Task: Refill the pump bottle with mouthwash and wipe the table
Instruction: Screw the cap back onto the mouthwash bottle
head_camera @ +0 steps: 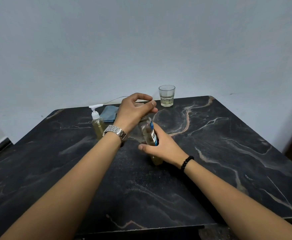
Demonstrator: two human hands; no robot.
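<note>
Under the left hand (133, 110), cupped over its cap, a clear blue-labelled plastic mouthwash bottle (149, 134) is gripped mid-body by the right hand (162, 146), its neck tilted away; the white-pumped bottle (97, 124) stands left of the left wrist.

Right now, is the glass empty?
No, the glass by the wall has a little pale yellow liquid at its bottom.

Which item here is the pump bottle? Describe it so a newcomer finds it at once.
On the dark marbled table, look to the far left area, just beyond the watch-wearing left hand. The pump bottle stands upright beside a folded blue cloth; only it has a white pump head.
</note>
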